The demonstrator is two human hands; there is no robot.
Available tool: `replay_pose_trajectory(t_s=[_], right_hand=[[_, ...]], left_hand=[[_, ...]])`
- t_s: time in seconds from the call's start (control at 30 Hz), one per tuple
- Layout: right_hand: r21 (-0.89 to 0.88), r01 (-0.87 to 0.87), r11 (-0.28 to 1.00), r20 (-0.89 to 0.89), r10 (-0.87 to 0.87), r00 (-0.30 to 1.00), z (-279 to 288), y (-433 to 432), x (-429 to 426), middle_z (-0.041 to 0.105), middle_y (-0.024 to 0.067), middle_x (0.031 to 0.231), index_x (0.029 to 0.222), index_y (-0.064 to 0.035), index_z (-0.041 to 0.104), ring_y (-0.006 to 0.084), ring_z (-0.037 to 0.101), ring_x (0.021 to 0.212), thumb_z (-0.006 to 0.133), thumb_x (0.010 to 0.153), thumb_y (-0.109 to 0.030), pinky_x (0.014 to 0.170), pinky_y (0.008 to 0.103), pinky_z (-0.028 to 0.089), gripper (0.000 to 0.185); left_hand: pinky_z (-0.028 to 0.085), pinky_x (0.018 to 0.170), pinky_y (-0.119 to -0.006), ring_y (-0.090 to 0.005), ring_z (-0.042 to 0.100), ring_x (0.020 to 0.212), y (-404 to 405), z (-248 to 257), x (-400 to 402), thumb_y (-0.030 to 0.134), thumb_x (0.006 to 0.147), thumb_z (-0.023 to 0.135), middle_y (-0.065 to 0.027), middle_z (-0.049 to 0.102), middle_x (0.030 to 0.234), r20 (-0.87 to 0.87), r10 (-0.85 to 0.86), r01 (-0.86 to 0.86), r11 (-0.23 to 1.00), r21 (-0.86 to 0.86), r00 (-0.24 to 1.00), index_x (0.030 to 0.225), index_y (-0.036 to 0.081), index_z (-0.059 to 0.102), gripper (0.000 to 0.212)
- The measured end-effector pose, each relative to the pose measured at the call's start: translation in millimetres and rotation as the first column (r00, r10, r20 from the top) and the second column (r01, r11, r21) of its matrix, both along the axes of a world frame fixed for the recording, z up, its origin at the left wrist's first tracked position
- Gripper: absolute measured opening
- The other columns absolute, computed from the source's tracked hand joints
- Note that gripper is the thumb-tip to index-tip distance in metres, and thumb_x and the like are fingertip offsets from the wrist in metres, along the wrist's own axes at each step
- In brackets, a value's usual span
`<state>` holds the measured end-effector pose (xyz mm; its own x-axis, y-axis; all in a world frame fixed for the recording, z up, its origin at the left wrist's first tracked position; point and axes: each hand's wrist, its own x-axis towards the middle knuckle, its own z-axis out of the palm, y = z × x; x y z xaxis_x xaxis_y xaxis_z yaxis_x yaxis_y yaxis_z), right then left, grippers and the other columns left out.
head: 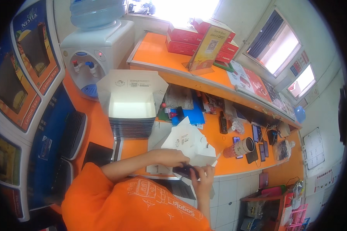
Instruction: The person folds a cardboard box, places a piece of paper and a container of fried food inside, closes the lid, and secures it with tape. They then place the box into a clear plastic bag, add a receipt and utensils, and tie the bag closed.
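A partly folded paper food box (pixel 188 141), white inside and dark outside, lies at the front edge of the orange counter. My left hand (pixel 173 158) grips its near side, where the dark outer face shows. On the right part of that same dark panel, my right hand (pixel 203 176) closes with thumb and fingers. To the left stands a tall stack of nested open boxes (pixel 132 127), the top one with its white lid (pixel 133 79) raised. Below the hands, dark flat pieces (pixel 177 189) are partly hidden by the orange shirt.
A water dispenser (pixel 98 49) stands at back left. Red boxes (pixel 183 39) and a yellow sign (pixel 209 49) sit on the raised shelf. Right of my hands are a patterned paper cup (pixel 238 147), a black handheld radio (pixel 223 124) and several phones (pixel 262 151).
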<state>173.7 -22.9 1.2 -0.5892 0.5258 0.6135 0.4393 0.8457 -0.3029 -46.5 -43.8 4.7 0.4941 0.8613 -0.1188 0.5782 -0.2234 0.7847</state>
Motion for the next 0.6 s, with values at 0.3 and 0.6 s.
replay_pose_trajectory(t_s=[0.3,0.6], right_hand=[[-0.155,0.124,0.98,0.006,-0.125,0.992,-15.9,-14.2,0.7,0.054,0.0091,0.096,0.083,-0.0083,0.066,0.0306,0.049,0.096,0.076,0.069,-0.003,0.083,0.0408,0.043,0.019],[-0.228,0.424,0.876,0.017,-0.432,0.902,-71.1,11.9,25.1,0.053,0.0221,0.121,0.123,0.0,0.051,0.0403,0.047,0.12,0.078,0.074,-0.023,0.095,0.0447,0.043,0.06]], left_hand=[[0.049,0.076,-0.043,-0.0348,0.065,0.086,4.3,-7.2,8.3,0.011,0.086,0.057,-0.0175,0.068,0.092,-0.086,-0.018,0.03,0.989,0.143,0.996,0.103,0.007,0.063,0.019],[0.053,0.071,-0.043,-0.0331,0.068,0.084,-8.5,-70.6,35.5,0.005,0.082,0.056,-0.0155,0.069,0.096,-0.223,-0.122,0.139,0.989,0.06,0.967,0.105,0.01,0.067,0.026]])
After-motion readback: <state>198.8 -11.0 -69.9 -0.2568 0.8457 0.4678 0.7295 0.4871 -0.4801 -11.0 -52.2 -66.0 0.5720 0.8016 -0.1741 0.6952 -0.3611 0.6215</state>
